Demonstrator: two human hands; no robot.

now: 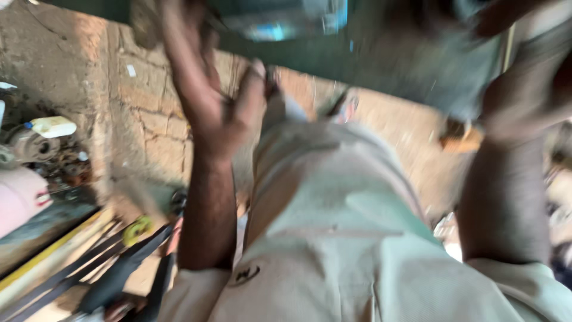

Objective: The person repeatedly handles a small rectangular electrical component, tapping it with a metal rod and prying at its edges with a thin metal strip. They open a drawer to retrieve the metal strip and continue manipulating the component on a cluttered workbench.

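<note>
A sandy dirt floor (405,128) runs beneath, blurred. At the left a cluttered bench (36,229) carries a pulley (30,145), a white bottle (52,126) and rusty metal parts (68,167); black belts (119,262) lie below it.

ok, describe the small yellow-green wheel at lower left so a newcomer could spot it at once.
Start at the cracked mud-brick wall on the left and drop to the dark belts running diagonally below it. The small yellow-green wheel sits at their upper end, the only bright round thing among dark straps.
</note>
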